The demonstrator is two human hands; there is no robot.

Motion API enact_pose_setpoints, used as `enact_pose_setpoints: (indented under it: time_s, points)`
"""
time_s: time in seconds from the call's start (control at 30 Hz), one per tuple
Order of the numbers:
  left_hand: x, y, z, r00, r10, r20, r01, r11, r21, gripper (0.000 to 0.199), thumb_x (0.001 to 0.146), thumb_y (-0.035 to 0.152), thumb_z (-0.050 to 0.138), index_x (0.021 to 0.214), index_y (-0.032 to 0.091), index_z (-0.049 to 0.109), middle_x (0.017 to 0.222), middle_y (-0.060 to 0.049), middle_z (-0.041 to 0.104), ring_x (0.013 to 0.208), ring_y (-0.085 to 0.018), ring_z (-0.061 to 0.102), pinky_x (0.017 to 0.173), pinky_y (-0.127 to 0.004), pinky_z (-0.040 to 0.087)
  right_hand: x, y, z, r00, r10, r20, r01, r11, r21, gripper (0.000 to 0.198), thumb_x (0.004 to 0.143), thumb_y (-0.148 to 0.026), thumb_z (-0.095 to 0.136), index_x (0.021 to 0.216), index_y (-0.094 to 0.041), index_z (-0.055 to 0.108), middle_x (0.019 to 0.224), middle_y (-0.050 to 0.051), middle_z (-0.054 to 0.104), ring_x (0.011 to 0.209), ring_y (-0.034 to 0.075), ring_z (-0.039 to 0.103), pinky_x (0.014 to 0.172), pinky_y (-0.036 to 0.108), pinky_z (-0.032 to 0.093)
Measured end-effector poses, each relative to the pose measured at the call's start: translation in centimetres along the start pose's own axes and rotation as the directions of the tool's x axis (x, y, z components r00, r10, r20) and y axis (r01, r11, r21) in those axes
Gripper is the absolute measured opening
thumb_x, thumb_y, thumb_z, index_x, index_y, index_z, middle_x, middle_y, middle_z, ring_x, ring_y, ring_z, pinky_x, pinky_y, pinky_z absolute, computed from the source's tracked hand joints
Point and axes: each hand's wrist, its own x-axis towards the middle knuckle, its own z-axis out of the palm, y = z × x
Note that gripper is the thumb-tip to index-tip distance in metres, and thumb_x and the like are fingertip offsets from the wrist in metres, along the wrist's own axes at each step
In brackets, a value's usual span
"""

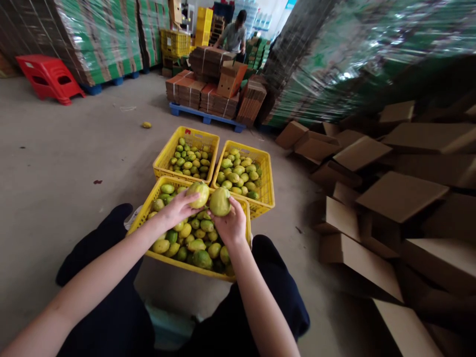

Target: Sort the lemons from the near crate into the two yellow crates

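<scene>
My left hand [179, 207] is closed around a large yellow-green lemon [199, 195]. A second lemon [220, 202], rougher and bumpy, is gripped in my right hand [231, 225]. The two fruits are held side by side, a small gap apart, above the nearest yellow crate [178, 265]. That crate stands between my knees and holds many yellow and green lemons [197, 245]. Just beyond it are two more yellow crates, the left one [163, 161] and the right one [268, 183], both partly filled with similar lemons.
Open cardboard boxes [401, 196] lie heaped on the right. A red stool [50, 77] and a stray lemon [147, 125] are on the floor at left. Behind the crates, a blue pallet [206, 117] bears bundled cardboard. A person [235, 37] is at the back near wrapped stacks [107, 39].
</scene>
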Motion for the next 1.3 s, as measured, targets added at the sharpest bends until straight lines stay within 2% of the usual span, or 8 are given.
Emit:
enact_pose_setpoints:
  time_s: [0.13,0.3,0.57,0.73,0.9,1.03,1.17,1.3]
  points:
    - [0.0,-0.1,-0.1,0.999,0.05,-0.012,-0.048,0.996,0.077,0.044,0.067,0.047,0.084,0.094,0.014,0.071,0.095,-0.011,0.075,0.099,-0.027,0.069,0.08,-0.034,0.056,0.2,0.0,-0.2,0.999,0.025,0.035,-0.025,1.0,-0.011,0.034,0.077,-0.048,0.064,0.096,-0.02,0.067,0.093,0.008,0.074,0.085,0.027,0.07,0.071,0.04,0.058]
    - [0.1,-0.1,0.2,0.991,0.061,-0.12,-0.066,0.997,-0.043,0.054,0.076,0.067,0.065,0.09,0.015,0.071,0.091,-0.011,0.075,0.103,-0.029,0.069,0.084,-0.038,0.056,0.6,1.1,-0.5,0.988,-0.15,-0.03,0.143,0.974,-0.175,0.044,0.074,-0.042,0.07,0.115,-0.025,0.062,0.111,0.004,0.07,0.097,0.024,0.068,0.084,0.041,0.058]
    - [-0.1,-4.0,0.8,0.999,0.051,0.016,-0.05,0.997,-0.055,0.067,0.068,0.069,0.072,0.117,0.023,0.068,0.106,-0.008,0.074,0.117,-0.03,0.063,0.095,-0.041,0.054,0.0,5.5,-0.2,0.924,-0.363,0.123,0.365,0.736,-0.57,0.065,0.077,-0.056,0.072,0.132,-0.025,0.057,0.139,0.01,0.056,0.139,0.028,0.044,0.115,0.047,0.039]
    - [0.0,-4.8,0.5,0.999,0.042,0.025,-0.041,0.998,-0.049,0.062,0.078,0.071,0.061,0.123,0.028,0.063,0.111,-0.006,0.072,0.119,-0.027,0.063,0.095,-0.042,0.055,-0.6,6.0,0.0,0.903,-0.418,0.097,0.382,0.68,-0.625,0.065,0.072,-0.053,0.078,0.127,-0.023,0.06,0.134,0.011,0.06,0.138,0.031,0.045,0.115,0.051,0.039]
    - [1.2,-3.5,0.3,0.999,-0.029,-0.025,0.027,0.998,-0.058,0.053,0.076,0.059,0.069,0.111,0.019,0.067,0.103,-0.009,0.073,0.112,-0.03,0.066,0.094,-0.042,0.056,-1.3,3.9,0.6,0.913,-0.387,0.132,0.393,0.741,-0.544,0.055,0.07,-0.044,0.082,0.117,-0.024,0.064,0.115,0.007,0.069,0.117,0.029,0.062,0.107,0.048,0.048]
    - [1.8,-2.3,-0.3,0.991,0.133,-0.031,-0.132,0.99,0.049,0.041,0.077,0.035,0.074,0.112,0.016,0.064,0.103,-0.005,0.071,0.114,-0.027,0.064,0.1,-0.037,0.05,-1.0,1.3,0.4,0.921,-0.386,0.055,0.353,0.765,-0.539,0.049,0.067,-0.04,0.084,0.109,-0.022,0.065,0.103,0.005,0.071,0.097,0.026,0.067,0.092,0.044,0.056]
    - [0.9,-1.1,-0.7,0.928,0.371,-0.039,-0.349,0.9,0.26,0.066,0.057,0.022,0.089,0.116,0.022,0.058,0.116,-0.004,0.065,0.115,-0.023,0.061,0.104,-0.036,0.046,0.1,-0.1,-1.1,0.847,-0.531,0.033,0.426,0.641,-0.639,0.064,0.059,-0.037,0.088,0.117,-0.022,0.064,0.119,0.007,0.068,0.112,0.029,0.062,0.099,0.047,0.052]
    - [-0.3,-0.2,-0.3,0.884,0.454,0.11,-0.455,0.782,0.426,0.066,0.055,0.024,0.09,0.111,0.022,0.057,0.124,-0.007,0.061,0.114,-0.024,0.06,0.102,-0.039,0.047,0.5,0.2,-1.9,0.811,-0.573,0.119,0.487,0.548,-0.68,0.064,0.063,-0.034,0.086,0.122,-0.023,0.062,0.125,0.009,0.065,0.119,0.029,0.059,0.105,0.049,0.047]
